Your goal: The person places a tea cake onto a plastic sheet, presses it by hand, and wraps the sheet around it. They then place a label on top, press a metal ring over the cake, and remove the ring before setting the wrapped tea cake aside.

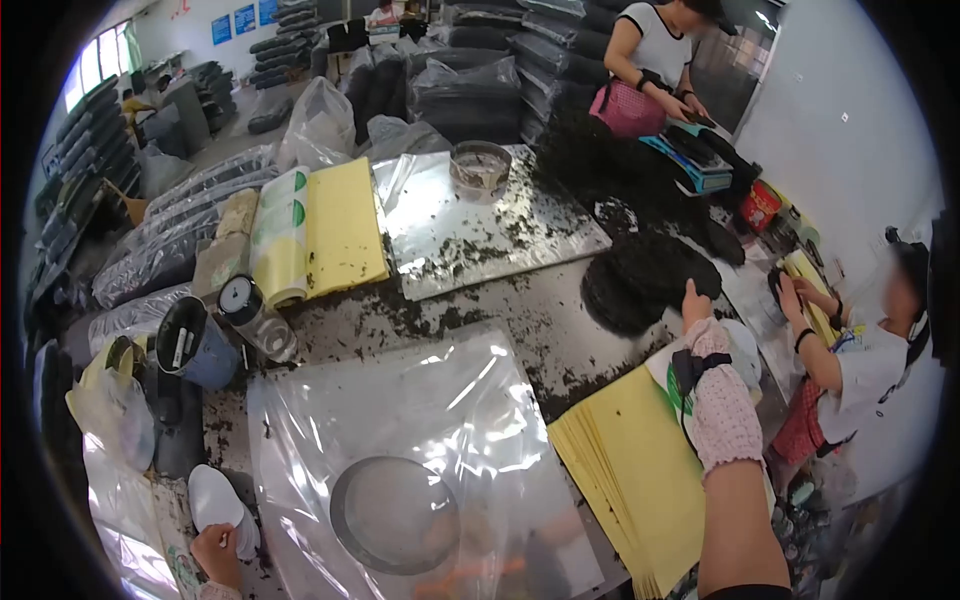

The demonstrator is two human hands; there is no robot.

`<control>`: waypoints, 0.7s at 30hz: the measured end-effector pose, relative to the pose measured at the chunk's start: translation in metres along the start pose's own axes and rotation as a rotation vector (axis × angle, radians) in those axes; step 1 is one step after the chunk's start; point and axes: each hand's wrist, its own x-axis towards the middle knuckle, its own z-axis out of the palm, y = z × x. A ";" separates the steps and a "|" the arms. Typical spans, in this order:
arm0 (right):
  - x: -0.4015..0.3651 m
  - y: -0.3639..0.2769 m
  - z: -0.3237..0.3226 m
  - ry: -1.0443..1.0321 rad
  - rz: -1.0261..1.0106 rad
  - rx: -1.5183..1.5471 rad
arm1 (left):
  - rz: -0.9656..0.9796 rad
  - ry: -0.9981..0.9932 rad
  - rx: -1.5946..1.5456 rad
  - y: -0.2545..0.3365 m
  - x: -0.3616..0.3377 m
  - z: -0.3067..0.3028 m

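Note:
At the lower left, my left hand [218,555] pinches the edge of a white round paper sheet [215,497], one of a small pile. My right hand [698,305] reaches forward, its fingers closed on the near edge of a dark dried seaweed disc [690,268]. That disc lies against a stack of similar dark discs [612,290]. Between my arms, a metal ring [338,520] rests on a clear plastic sheet [440,400]. Under my right forearm is a stack of yellow paper or bags [640,440].
A jar [262,320] and blue cup [200,345] stand left. Behind them are yellow sheets [345,225] and a metal tray [500,245] carrying another ring [480,172]. Loose seaweed [590,165] is heaped farther back. Two co-workers [655,45] [860,370] work along the right.

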 end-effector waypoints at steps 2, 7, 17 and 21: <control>0.014 -0.011 0.016 -0.152 0.145 0.282 | -0.081 -0.007 -0.083 -0.001 0.000 0.000; 0.055 0.018 0.086 0.287 -0.167 0.496 | -0.135 -0.181 -0.028 0.009 0.005 -0.020; -0.140 -0.017 0.065 -0.645 0.106 1.037 | -0.055 -0.145 -0.060 -0.015 0.005 -0.013; -0.207 -0.018 0.070 -0.761 0.105 0.928 | -0.029 -0.020 -0.071 -0.018 0.003 -0.004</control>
